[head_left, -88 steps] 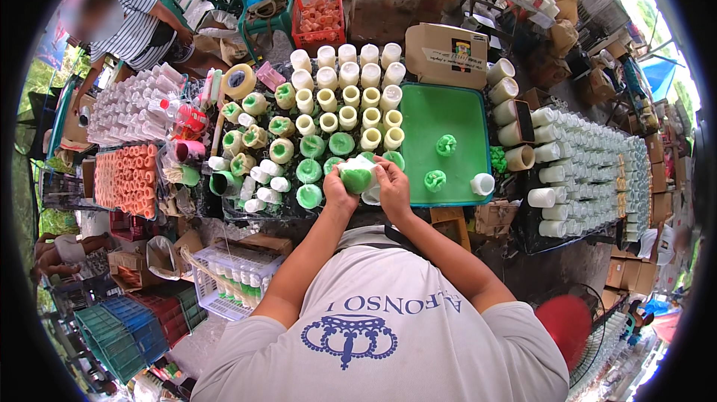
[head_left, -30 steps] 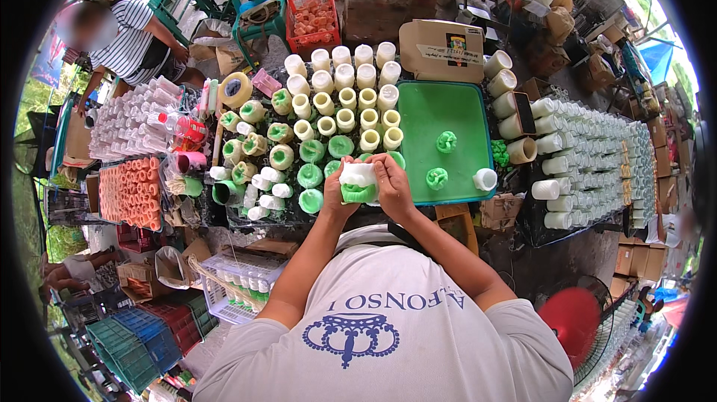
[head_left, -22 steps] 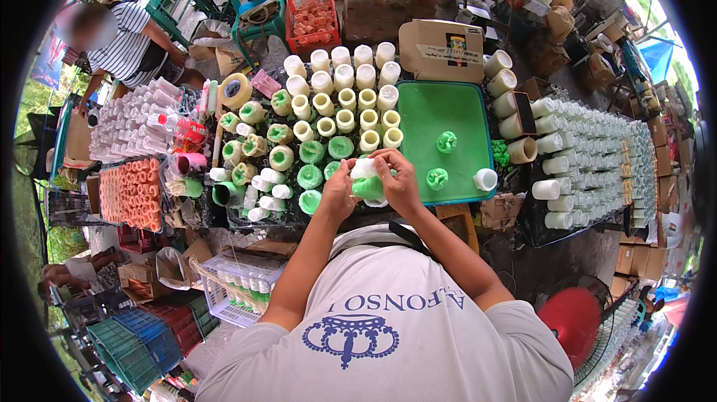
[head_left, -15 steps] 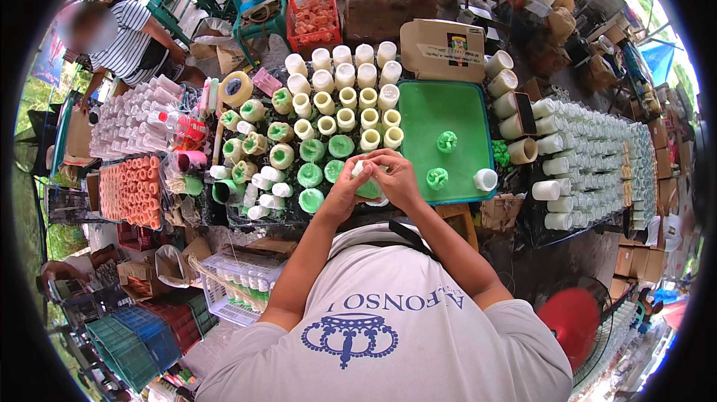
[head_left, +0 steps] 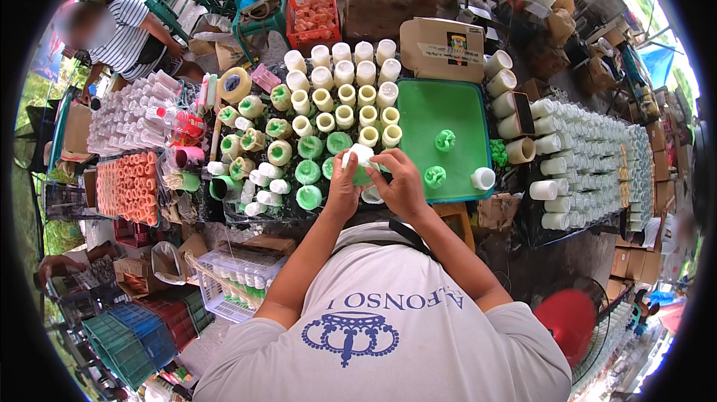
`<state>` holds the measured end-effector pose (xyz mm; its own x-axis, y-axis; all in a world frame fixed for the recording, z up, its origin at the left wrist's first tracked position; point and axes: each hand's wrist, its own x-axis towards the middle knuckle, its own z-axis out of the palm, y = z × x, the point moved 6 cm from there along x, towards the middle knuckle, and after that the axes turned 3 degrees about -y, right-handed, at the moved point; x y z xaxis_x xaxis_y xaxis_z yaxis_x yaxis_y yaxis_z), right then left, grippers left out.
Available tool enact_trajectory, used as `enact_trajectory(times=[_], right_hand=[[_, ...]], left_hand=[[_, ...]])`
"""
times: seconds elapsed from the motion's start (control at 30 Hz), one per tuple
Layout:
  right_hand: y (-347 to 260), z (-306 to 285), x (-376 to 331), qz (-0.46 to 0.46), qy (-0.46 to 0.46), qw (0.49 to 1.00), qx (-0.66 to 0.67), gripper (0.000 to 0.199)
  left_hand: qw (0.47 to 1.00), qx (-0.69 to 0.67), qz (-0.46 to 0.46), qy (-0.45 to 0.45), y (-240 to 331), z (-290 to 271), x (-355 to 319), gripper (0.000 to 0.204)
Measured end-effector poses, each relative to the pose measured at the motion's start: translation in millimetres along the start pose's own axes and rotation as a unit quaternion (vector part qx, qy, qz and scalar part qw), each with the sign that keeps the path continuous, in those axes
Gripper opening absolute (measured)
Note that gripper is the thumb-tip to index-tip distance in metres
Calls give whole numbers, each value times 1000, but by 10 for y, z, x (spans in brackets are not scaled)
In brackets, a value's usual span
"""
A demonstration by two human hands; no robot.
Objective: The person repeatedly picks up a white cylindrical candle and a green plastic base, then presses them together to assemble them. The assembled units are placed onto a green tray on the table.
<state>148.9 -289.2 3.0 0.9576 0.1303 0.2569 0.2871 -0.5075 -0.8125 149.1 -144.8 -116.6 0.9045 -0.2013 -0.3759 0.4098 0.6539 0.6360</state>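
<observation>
A small white piece with green below it (head_left: 361,154) is held in front of my chest, at the table's near edge. My left hand (head_left: 343,187) is closed round its left side, thumb up against the white part. The curled fingers of my right hand (head_left: 402,185) grip its right side, hiding some of the green. Just left of my hands stand green-filled round cups (head_left: 308,172). To the right, a green tray (head_left: 442,114) carries two green swirled pieces (head_left: 444,140) and a white cup (head_left: 483,178).
Rows of cream hollow cylinders (head_left: 345,94) stand beyond my hands. White cylinders (head_left: 272,187) lie at the left, near orange cylinders (head_left: 128,190). Many whitish cups (head_left: 582,163) fill the right-hand table. A cardboard box (head_left: 442,50) sits behind the tray. Another person (head_left: 134,36) is at far left.
The white piece has come up into view between my fingers. My right hand has shifted slightly right and its fingers have parted from the left hand's. My left hand has moved a little left.
</observation>
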Motion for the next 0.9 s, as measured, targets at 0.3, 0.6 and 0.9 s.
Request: enact_trajectory(times=[0.3,0.6,0.9], right_hand=[[-117,-87,21,-75,17,991,-106,5],[137,-309,130,43,-49,994,-88,15],[341,-320,123,175,-56,980,78,29]], left_hand=[[998,48,19,-36,83,125,-29,69],[989,27,-74,-129,55,182,-49,63],[966,-143,-146,-158,-12,293,-144,66]])
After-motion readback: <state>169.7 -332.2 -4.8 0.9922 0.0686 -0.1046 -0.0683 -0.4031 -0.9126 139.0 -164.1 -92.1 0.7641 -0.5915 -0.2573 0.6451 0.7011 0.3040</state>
